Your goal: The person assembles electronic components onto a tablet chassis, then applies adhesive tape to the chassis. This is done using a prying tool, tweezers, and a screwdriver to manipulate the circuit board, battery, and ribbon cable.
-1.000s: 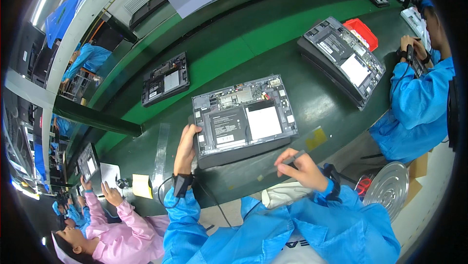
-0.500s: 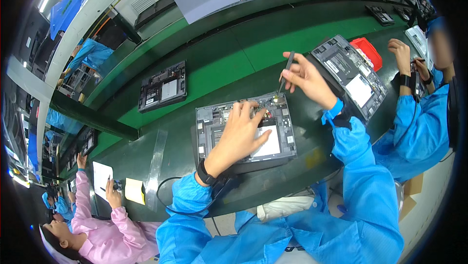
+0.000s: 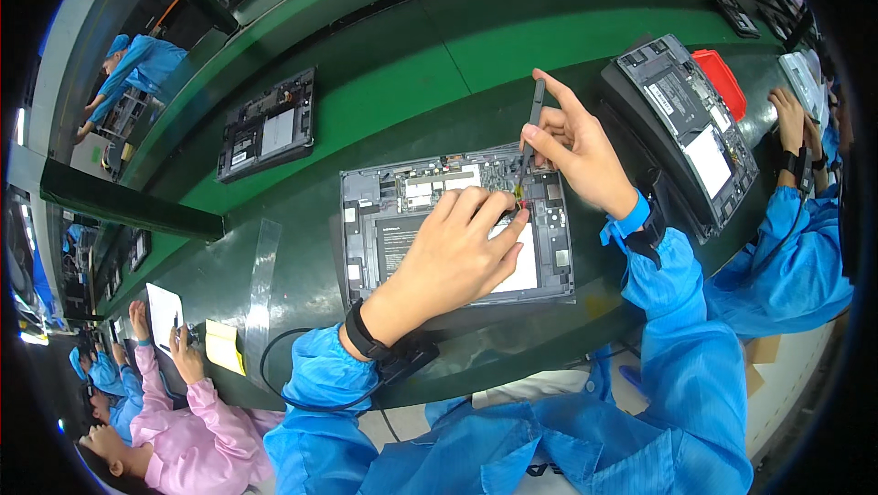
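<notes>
An opened laptop base (image 3: 352, 262), dark grey with its inner parts showing, lies on the bench in front of me. My left hand (image 3: 448, 248) rests over its middle. Its thumb and forefinger pinch thin red and yellow wires (image 3: 522, 206); the hand covers part of the battery and the white panel. Dark grey tweezers (image 3: 537, 102) are in my right hand (image 3: 590, 156), held tilted between thumb and fingers. The tweezers' tips point down at the wires beside my left fingertips; whether they touch cannot be made out.
A second opened laptop (image 3: 681, 111) lies to the right, before a red tray (image 3: 722, 83). Another laptop base (image 3: 270, 129) sits on the green belt (image 3: 384, 83) at the far left. Clear tape (image 3: 262, 280) and a yellow pad (image 3: 224, 347) lie left. Co-workers sit on both sides.
My left hand has drawn its spread fingers together at the wires. The tweezers have come lower, toward the left fingertips. The view has shifted nearer to the laptop.
</notes>
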